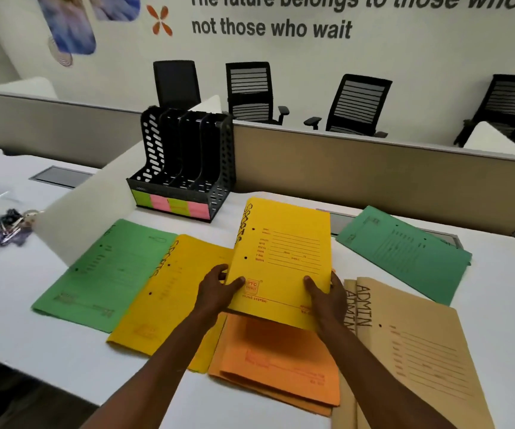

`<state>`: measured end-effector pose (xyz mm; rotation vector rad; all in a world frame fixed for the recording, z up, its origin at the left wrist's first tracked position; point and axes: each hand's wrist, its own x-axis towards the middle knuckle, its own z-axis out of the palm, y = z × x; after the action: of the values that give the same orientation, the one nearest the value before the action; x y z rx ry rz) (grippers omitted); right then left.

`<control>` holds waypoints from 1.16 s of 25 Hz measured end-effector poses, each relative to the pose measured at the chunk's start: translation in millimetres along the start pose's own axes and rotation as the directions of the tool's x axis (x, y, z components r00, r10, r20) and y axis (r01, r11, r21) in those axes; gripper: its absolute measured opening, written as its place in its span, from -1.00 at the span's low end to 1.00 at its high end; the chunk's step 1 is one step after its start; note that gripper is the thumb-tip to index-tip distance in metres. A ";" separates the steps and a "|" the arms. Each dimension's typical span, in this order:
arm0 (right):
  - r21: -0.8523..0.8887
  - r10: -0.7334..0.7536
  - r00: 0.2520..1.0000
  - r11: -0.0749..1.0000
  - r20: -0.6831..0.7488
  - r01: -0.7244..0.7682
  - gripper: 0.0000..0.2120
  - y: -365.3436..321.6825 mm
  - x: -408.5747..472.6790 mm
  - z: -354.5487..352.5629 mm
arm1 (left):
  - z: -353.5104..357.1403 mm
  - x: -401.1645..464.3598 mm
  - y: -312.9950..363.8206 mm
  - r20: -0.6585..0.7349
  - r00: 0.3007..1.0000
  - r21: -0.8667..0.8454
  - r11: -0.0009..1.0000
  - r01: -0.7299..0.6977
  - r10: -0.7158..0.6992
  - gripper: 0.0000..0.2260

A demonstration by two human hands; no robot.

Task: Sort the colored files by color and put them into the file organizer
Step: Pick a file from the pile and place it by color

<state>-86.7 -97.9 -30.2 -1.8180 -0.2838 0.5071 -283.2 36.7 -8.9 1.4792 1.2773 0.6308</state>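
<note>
A yellow file marked SPORTS is lifted above the desk. My left hand grips its lower left edge and my right hand grips its lower right edge. Under it lie orange files. Another yellow file and a green file lie flat to the left. A second green file lies at the right, and brown ADMIN files at the near right. The black file organizer, with several slots holding nothing, stands at the back with green and pink labels on its base.
The white desk is bounded by a tan partition behind and a white divider on the left. A bunch of keys lies on the neighbouring desk. Black office chairs stand beyond the partition.
</note>
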 end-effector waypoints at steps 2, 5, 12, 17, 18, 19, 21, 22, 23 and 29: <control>-0.006 0.012 1.000 1.000 0.014 -0.012 -0.39 0.9 -23.5 25.6 | -29.3 1.6 -13.4 0.004 1.000 0.049 0.999 0.018 -0.019 -0.36; -0.020 0.024 0.999 1.000 0.034 -0.024 -0.39 -0.5 -53.5 59.3 | -69.9 3.9 -29.8 0.003 1.000 0.114 0.993 0.025 -0.026 -0.30; 0.052 0.121 0.970 0.990 0.213 -0.134 -0.49 -2.5 -115.1 128.9 | -163.8 20.5 -66.7 -0.035 0.996 0.260 0.962 0.083 -0.077 -0.25; 0.013 0.164 0.943 0.984 0.290 -0.175 -0.39 -3.6 -131.5 156.6 | -185.1 28.1 -88.1 -0.078 0.993 0.323 0.940 0.112 -0.092 -0.23; -0.002 0.166 0.939 0.985 0.301 -0.173 -0.34 -2.6 -132.7 159.4 | -186.3 28.5 -91.1 -0.094 0.991 0.326 0.937 0.124 -0.098 -0.23; -0.028 0.165 0.937 0.986 0.308 -0.165 -0.29 -1.3 -133.3 161.8 | -186.9 28.5 -94.0 -0.101 0.989 0.325 0.937 0.131 -0.104 -0.23; -0.106 0.160 0.936 0.985 0.312 -0.133 -0.19 0.3 -133.6 165.3 | -186.3 28.9 -99.8 -0.102 0.989 0.324 0.936 0.136 -0.108 -0.23; -0.142 0.156 0.938 0.983 0.311 -0.116 -0.17 0.2 -133.7 166.3 | -184.9 28.8 -102.1 -0.104 0.989 0.328 0.935 0.135 -0.107 -0.24; -0.172 0.153 0.938 0.980 0.312 -0.103 -0.15 -0.2 -134.0 166.9 | -183.2 28.7 -103.8 -0.108 0.989 0.335 0.933 0.133 -0.102 -0.25; -0.383 0.101 0.906 0.921 0.411 0.071 -0.17 8.3 -144.9 169.7 | -182.2 33.0 -108.3 -0.090 0.992 0.406 0.906 0.117 -0.088 -0.28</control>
<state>-295.2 -20.5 -49.9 -2.0820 -0.7129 0.9136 -474.5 121.5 -56.3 1.7259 1.6022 0.3558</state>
